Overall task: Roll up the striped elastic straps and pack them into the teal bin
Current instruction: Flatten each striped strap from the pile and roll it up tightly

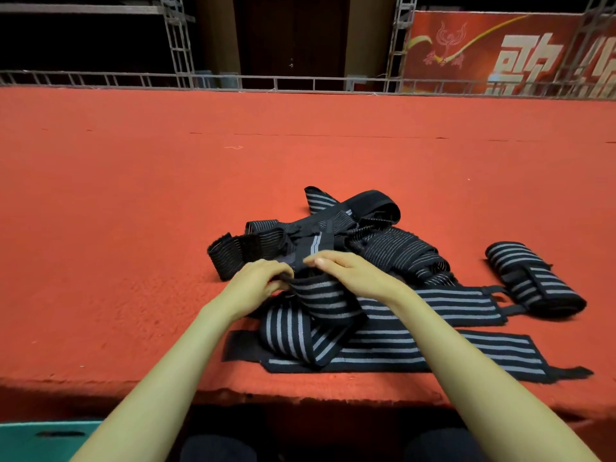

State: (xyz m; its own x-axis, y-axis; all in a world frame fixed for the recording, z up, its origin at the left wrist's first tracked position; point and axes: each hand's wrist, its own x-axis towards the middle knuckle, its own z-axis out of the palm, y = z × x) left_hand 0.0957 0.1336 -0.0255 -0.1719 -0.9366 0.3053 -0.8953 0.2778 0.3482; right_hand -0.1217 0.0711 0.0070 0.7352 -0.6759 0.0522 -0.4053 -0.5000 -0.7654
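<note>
L hand (256,283) & R hand (350,271), fingers curled, both grip the upper fold of one striped strap (320,296) at near side of strap pile (393,248) on red carpet (133,195); teal bin (36,438) bottom-left, well apart.

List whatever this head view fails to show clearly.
Teal plastic bin: head view, cut by the bottom-left edge and the left forearm; contents unseen.
Heap of black, grey-striped elastic straps: they overlap, so their count is hidden.
Right hand: thumb tucked beneath it, grip unclear.
Red banner with white characters: cut by the right edge, barred by metal truss.
</note>
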